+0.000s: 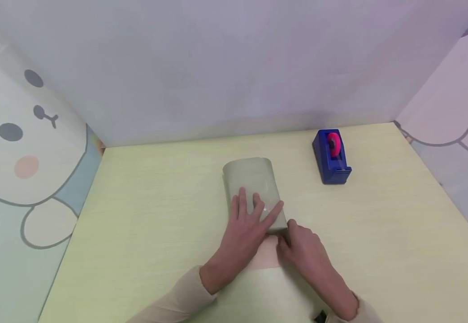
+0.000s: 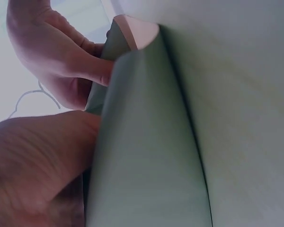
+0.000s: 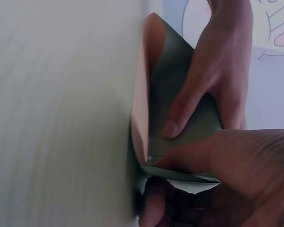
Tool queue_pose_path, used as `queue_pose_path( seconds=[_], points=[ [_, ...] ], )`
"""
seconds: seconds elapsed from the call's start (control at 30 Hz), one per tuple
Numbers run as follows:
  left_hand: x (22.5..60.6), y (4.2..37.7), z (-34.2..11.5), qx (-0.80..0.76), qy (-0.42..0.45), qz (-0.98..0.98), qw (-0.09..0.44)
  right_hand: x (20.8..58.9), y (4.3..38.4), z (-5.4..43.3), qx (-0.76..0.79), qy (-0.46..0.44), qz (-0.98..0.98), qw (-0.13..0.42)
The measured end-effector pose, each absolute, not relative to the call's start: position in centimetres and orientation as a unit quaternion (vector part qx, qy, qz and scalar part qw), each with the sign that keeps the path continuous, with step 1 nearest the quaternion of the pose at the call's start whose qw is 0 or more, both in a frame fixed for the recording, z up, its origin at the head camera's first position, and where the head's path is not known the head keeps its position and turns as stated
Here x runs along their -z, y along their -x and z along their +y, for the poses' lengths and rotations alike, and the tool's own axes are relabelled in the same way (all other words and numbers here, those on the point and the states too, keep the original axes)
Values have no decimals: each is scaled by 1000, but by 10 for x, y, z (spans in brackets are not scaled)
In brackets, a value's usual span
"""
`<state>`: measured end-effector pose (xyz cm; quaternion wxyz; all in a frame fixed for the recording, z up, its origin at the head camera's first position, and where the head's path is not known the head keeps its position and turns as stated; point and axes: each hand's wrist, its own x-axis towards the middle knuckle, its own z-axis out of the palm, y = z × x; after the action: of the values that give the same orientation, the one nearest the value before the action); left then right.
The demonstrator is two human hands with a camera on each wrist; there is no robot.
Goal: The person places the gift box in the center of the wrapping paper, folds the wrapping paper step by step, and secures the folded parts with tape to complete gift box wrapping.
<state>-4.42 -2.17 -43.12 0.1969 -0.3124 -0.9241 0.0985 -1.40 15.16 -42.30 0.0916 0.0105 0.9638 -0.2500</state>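
A grey-green wrapping paper package lies mid-table in the head view. My left hand rests on its top with the fingers spread, and its thumb reaches toward the right edge. At the near right corner my right hand pinches a fold of the paper. The right wrist view shows that thumb inside the fold and the fingers outside it. A pale pink flap, the paper's inner side, extends from the near end toward me. In the left wrist view the package's long side fills the middle. What the paper encloses is hidden.
A blue tape dispenser with a bright pink roll of tape stands at the back right of the pale yellow table. A plain wall rises behind the table. Panels with cartoon animals flank both sides.
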Motion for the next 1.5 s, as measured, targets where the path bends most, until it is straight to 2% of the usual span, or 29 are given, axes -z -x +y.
queue_pose_path(
  seconds=[0.27,0.57,0.93,1.5],
  points=[
    [432,45,-22,-92,316,-924,195,426,16,149,252,-35,964,77],
    [431,45,-22,-95,315,-923,198,422,11,150,240,0,967,81],
    [430,44,-22,-102,314,-924,193,424,15,150,257,-54,960,99],
    [429,44,-21,-91,315,-926,188,425,12,150,251,-37,964,79]
  ],
)
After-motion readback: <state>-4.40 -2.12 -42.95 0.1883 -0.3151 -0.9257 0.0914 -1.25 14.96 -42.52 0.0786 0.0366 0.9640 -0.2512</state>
